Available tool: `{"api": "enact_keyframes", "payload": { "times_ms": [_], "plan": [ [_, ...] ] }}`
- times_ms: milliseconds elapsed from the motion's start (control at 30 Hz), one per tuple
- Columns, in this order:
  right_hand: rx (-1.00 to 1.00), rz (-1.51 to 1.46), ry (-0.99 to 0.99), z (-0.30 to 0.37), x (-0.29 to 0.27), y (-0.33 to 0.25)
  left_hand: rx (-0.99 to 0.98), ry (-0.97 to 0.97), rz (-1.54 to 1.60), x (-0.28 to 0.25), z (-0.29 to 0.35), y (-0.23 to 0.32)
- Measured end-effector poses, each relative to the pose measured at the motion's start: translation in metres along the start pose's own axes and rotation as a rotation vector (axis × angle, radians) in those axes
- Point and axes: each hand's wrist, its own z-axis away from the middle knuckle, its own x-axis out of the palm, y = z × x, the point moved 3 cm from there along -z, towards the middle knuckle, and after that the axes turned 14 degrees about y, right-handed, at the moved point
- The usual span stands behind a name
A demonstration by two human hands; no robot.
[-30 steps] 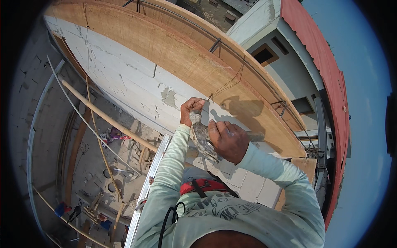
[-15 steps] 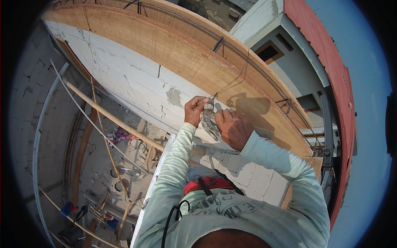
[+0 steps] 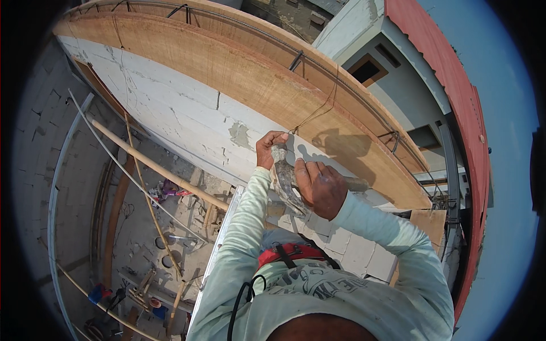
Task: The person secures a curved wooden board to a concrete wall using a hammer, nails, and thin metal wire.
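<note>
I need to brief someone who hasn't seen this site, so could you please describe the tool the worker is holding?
Find the long wooden board capping the white block wall. Just below its lower edge both hands meet, and the right hand grips a hammer. It is the only grey, cement-crusted metal tool up there.

Bright daylight, hard shadow of hands on wood formwork (image 3: pixel 341 150), strong fisheye bend w/ black rim, sharp focus.

Pale mint-green sleeves (image 3: pixel 244 227) with dark lettering across the shirt; a red-and-black strap (image 3: pixel 290 253) at the waist; a grey, mortar-streaked hammer (image 3: pixel 284 182); white block wall (image 3: pixel 170 113) with one grey-green patch; reddish-brown grained timber board (image 3: pixel 256 79); a rust-red roof (image 3: pixel 455 91) against pale blue sky; far below, possibly a blue container (image 3: pixel 98 294).
</note>
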Motion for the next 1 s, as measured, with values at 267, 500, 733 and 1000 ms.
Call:
{"api": "enact_keyframes", "payload": {
  "times_ms": [267,500,733,1000],
  "plan": [
    [0.151,-0.066,0.010,-0.004,0.001,0.012,-0.020,-0.070,0.256,0.006,0.005,-0.004],
    [0.278,-0.072,-0.094,0.006,0.028,0.027,-0.049,0.045,0.197,0.017,0.014,-0.010],
    [0.152,0.000,-0.048,0.014,0.037,0.030,-0.156,0.082,0.333,0.032,0.026,-0.009],
    [0.294,-0.116,-0.090,0.004,0.038,0.032,-0.129,0.057,0.337,0.024,0.029,-0.002]
  ]
}}
